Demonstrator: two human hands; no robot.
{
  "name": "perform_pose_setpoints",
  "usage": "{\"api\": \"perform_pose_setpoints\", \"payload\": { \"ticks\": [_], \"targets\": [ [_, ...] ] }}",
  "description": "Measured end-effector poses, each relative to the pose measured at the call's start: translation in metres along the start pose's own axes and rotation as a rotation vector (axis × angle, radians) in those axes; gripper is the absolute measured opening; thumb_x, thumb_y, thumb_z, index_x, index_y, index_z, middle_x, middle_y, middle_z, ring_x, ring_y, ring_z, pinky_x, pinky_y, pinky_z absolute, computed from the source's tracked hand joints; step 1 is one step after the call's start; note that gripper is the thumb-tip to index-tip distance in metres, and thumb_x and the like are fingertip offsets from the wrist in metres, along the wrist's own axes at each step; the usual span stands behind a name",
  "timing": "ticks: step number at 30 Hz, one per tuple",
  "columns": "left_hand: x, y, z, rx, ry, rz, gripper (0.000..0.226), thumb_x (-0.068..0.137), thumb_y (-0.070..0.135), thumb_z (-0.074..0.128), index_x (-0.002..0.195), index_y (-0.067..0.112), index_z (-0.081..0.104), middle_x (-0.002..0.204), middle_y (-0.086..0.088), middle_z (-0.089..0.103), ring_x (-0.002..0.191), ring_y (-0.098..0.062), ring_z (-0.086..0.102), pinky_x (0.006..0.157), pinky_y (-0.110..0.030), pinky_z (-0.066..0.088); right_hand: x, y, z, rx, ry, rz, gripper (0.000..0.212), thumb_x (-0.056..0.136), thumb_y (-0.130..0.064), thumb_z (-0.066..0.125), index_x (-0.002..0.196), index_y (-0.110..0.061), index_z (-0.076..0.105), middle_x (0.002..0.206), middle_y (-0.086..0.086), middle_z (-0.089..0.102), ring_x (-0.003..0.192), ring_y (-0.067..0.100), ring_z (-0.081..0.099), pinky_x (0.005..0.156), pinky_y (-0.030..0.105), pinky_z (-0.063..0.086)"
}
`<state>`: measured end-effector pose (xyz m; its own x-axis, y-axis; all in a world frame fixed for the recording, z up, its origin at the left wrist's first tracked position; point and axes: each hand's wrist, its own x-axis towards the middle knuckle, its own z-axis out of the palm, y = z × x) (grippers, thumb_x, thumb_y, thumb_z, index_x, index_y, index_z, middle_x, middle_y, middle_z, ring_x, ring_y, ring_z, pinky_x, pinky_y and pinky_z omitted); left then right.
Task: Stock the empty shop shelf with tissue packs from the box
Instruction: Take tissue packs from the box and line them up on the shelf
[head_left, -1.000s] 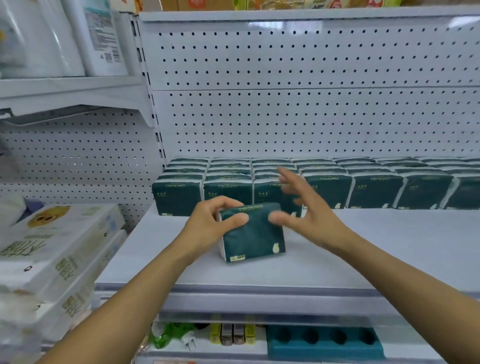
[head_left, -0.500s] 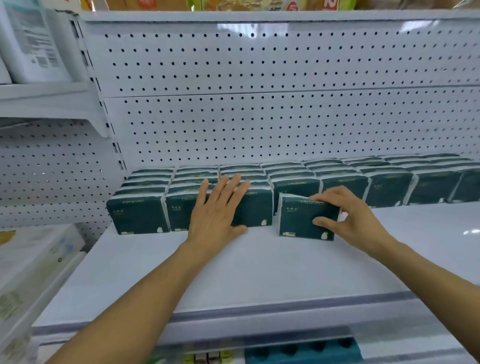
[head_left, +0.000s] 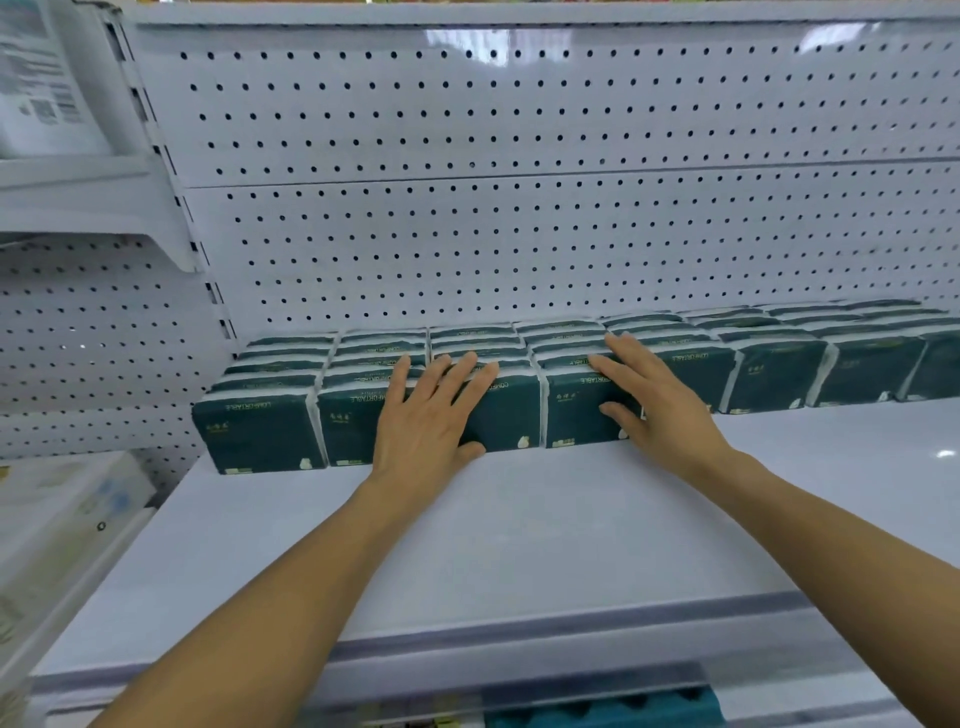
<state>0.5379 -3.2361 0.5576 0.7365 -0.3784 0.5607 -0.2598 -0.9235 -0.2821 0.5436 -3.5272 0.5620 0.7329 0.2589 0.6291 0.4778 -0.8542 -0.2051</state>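
Newly seated pack (head_left: 582, 410) flush in shelf (head_left: 519, 545) row, right hand (head_left: 660, 410) and left hand (head_left: 431, 415) flat, fingers spread, against pack fronts.

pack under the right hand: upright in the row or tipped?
Upright. The tissue pack stands on the shelf, front face level with its neighbours; the right hand lies flat on it.

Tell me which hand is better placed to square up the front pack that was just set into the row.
Right. The right hand already lies on that front pack, fingers over its top, thumb on its face. The left hand rests flat on the neighbouring packs to its left.
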Motion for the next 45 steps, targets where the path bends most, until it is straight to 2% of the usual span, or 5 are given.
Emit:
{"api": "perform_pose_setpoints", "payload": {
  "ticks": [10,17,26,36,45],
  "targets": [
    [-0.007,0.007,-0.034,-0.103,-0.116,-0.078,0.092,0.086,0.070,0.046,0.156,0.032,0.001,0.164,0.004,0.012,0.152,-0.019,0.006,0.117,-0.056,-0.014,-0.006,-0.030,-0.014,-0.242,-0.077,0.120,0.066,0.092,-0.034,0.061,0.150,-0.026,0.031,0.161,0.002,0.018,0.150,0.022,0.008,0.120,0.046,0.008],
    [-0.093,0.013,-0.081,-0.308,0.074,-0.120,0.062,0.091,0.063,0.034,0.136,0.024,0.053,0.144,0.002,0.051,0.135,-0.020,0.044,0.120,-0.055,0.014,-0.069,-0.116,-0.037,-0.140,0.152,0.090,0.055,0.093,-0.045,0.053,0.138,-0.015,0.050,0.142,0.007,0.050,0.126,0.030,0.050,0.106,0.049,0.039],
    [-0.278,-0.008,-0.128,-0.395,0.208,0.058,0.038,0.091,0.031,0.062,0.124,0.013,0.064,0.130,-0.006,0.060,0.120,-0.023,0.054,0.113,-0.050,0.031,-0.197,-0.258,-0.025,0.020,0.099,-0.152,0.043,0.093,-0.031,0.057,0.131,-0.011,0.057,0.132,0.009,0.057,0.120,0.029,0.053,0.095,0.043,0.042],
    [-0.518,-0.019,-0.089,-0.544,-0.431,-0.295,0.049,0.093,0.048,0.044,0.134,0.023,0.055,0.124,0.003,0.062,0.113,-0.021,0.057,0.098,-0.043,0.047,-0.344,-0.342,0.080,0.181,-0.517,-0.100,0.035,0.088,-0.029,0.059,0.121,-0.018,0.061,0.119,0.004,0.062,0.108,0.029,0.059,0.080,0.040,0.051],
    [-0.638,0.010,-0.034,-0.743,-0.889,-0.640,0.055,0.095,0.034,0.060,0.146,0.027,0.039,0.142,-0.002,0.050,0.124,-0.022,0.053,0.100,-0.038,0.046,-0.420,-0.357,0.146,0.117,-1.102,-0.107,0.051,0.094,-0.034,0.055,0.143,-0.023,0.044,0.139,0.004,0.051,0.128,0.027,0.044,0.107,0.033,0.029]
  ]
}}
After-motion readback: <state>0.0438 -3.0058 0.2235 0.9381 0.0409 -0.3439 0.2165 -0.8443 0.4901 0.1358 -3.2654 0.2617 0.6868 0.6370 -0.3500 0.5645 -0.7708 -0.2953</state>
